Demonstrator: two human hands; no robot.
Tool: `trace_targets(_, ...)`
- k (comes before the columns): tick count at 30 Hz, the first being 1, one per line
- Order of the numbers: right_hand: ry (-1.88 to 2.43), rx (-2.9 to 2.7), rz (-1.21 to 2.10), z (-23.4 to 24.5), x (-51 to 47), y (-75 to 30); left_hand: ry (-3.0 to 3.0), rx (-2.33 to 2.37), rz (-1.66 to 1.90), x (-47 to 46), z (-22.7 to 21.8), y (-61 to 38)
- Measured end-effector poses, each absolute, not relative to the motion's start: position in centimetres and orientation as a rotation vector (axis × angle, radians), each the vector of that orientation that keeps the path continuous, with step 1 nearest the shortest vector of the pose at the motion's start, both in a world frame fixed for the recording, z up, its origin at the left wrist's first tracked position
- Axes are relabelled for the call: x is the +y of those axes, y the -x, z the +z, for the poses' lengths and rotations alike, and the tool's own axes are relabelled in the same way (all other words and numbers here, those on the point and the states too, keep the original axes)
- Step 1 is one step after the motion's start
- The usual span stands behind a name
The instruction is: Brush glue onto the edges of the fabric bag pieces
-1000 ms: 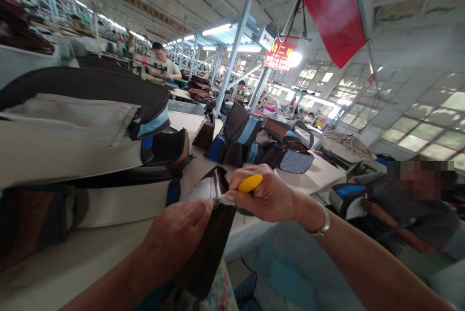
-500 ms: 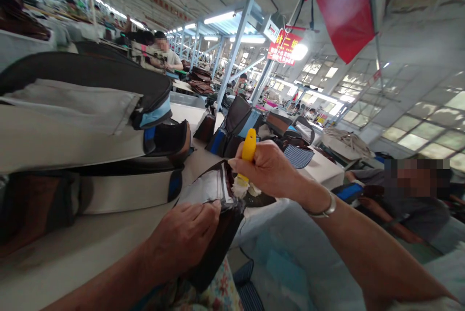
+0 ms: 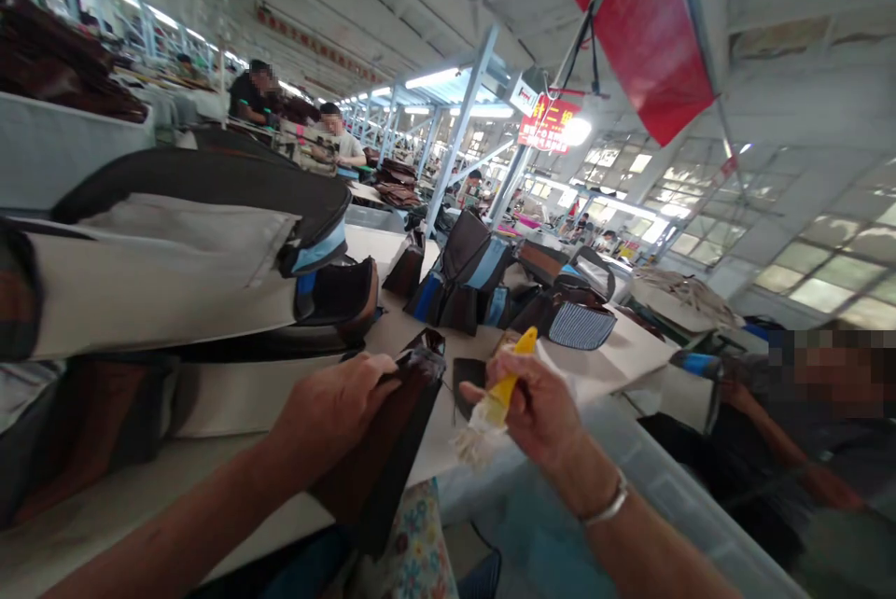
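Dark brown bag piece (image 3: 385, 450) is gripped at its upper end by the left hand (image 3: 336, 408), fingers closed over it, at lower centre of the frame. The piece is draped over the near edge of the white table (image 3: 210, 487). Yellow-handled brush (image 3: 510, 380) is clamped in the right hand (image 3: 542, 408), fist closed round the handle, pale bristles pointed down-left, just right of the piece and not touching it. A metal bracelet (image 3: 608, 508) is seen on the right wrist. Stacked bag panels (image 3: 175, 272) fill the left. A pile of bags (image 3: 483, 286) is seen mid-frame on the table. A co-worker's arm (image 3: 770, 450) is seen lower right.
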State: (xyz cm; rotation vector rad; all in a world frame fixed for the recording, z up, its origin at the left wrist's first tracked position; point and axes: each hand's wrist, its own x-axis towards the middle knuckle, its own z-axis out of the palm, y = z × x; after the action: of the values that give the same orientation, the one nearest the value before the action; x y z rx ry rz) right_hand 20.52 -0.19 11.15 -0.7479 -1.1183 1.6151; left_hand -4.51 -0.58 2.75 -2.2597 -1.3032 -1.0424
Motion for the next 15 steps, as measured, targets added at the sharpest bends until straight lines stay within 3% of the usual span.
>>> trace_targets(6, 0.427, -0.728, 1.788, 5.7, 0.0, -15.3, 2.264, -1.484, -0.823, -1.4, 5.2, 5.6)
trace_targets(15, 0.410, -0.530, 1.777, 7.3, 1.3, -13.6, 2.212, -1.769, -1.072, -2.0, 5.0, 5.7)
